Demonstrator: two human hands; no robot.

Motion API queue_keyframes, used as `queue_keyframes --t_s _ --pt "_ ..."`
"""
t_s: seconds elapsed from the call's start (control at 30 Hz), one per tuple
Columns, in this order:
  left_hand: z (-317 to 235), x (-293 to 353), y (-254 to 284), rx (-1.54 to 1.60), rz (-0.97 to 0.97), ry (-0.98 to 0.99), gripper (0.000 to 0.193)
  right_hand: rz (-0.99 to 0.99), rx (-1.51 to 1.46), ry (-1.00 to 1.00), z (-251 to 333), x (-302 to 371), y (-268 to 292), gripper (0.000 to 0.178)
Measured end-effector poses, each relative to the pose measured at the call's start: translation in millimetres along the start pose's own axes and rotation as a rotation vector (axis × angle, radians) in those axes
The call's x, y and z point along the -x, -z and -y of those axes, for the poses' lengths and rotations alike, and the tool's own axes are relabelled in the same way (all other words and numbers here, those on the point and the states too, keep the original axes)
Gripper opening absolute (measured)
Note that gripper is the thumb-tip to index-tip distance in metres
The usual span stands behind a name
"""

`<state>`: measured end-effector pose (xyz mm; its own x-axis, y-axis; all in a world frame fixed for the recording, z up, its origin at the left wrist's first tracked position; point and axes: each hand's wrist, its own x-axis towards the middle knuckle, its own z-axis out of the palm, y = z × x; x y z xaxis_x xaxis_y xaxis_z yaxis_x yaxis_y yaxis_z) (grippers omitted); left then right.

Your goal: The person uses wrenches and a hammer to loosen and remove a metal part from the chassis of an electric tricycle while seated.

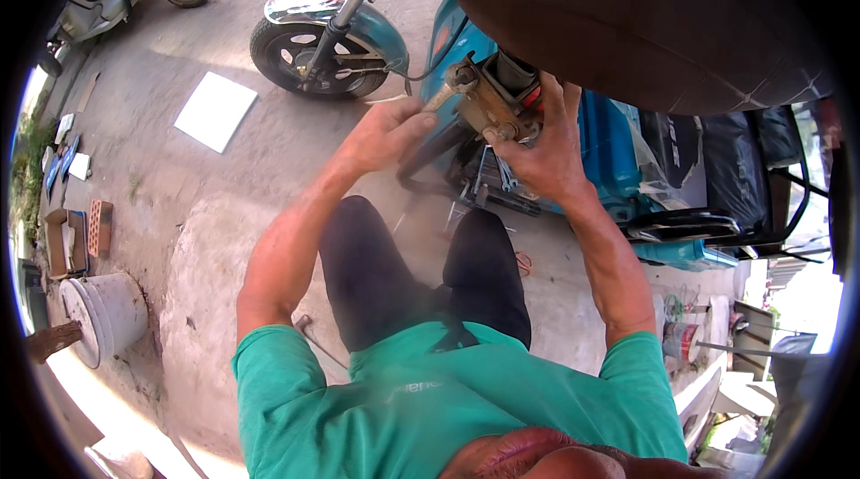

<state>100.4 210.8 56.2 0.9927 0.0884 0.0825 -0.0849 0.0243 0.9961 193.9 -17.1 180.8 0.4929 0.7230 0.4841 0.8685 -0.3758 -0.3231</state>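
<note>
The fingers of the left hand (387, 132) are curled around the handle of a metal tool (439, 101), apparently a wrench, whose rounded head lies beyond them, against the upper left of a rusty metal bracket (494, 106). That bracket sits between the two hands, and the right hand (548, 152) grasps its right side, thumb on the near lower edge and the other fingers reaching up the far side. The bracket looks heavy and rigid, not at all fragile, though its worn, grimy face may be slick or rough in places; the broad outer sides, where the right fingers press, seem the surest hold, away from the tool's head. The tool should be stiff and fairly weighty for its size, best taken along the handle, as the left fingers have it. Just below the right fingers lie some loose spanners (507, 176), slim and hard and easily lifted by the shank. Teal bodywork (609, 143) stands to the right of the right fingers, a brown quilted cover (627, 22) hangs above them, and a spoked front wheel (309, 63) rests on the ground (224, 237), up and left of the left fingers.
</note>
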Motion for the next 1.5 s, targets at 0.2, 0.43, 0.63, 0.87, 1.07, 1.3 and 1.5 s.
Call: queue_keyframes --t_s 0.2,0.43,0.63,0.87,1.07,1.3,1.5 --pt "-118.1 -61.3 101.0 -1.110 0.185 -0.237 0.037 0.018 -0.035 -0.094 1.2 0.9 -2.8 0.105" --pt "-70.6 7.1 91.3 -0.742 -0.144 -0.042 0.030 0.005 -0.040 -0.075 0.0 0.4 -3.6 0.107" --pt "-5.8 44.1 -7.9 0.158 -0.222 -0.007 0.042 -0.034 -0.037 -0.100 5.8 3.2 -5.6 0.106" --pt "-10.8 34.0 -114.9 1.012 -0.179 0.027 0.041 -0.020 -0.052 -0.105 9.2 1.2 -2.6 0.107" --pt "-36.1 36.3 -142.3 1.268 -0.140 0.114 0.037 -0.045 0.009 -0.027 3.4 0.8 -4.9 0.108" --pt "-32.6 29.5 -135.5 1.199 -0.137 0.113 0.036 -0.027 -0.004 -0.097 9.3 0.8 -1.9 0.108" --pt "4.4 15.8 -75.6 0.645 -0.043 0.075 0.034 -0.001 -0.053 -0.040 -1.7 -0.4 -4.9 0.108"
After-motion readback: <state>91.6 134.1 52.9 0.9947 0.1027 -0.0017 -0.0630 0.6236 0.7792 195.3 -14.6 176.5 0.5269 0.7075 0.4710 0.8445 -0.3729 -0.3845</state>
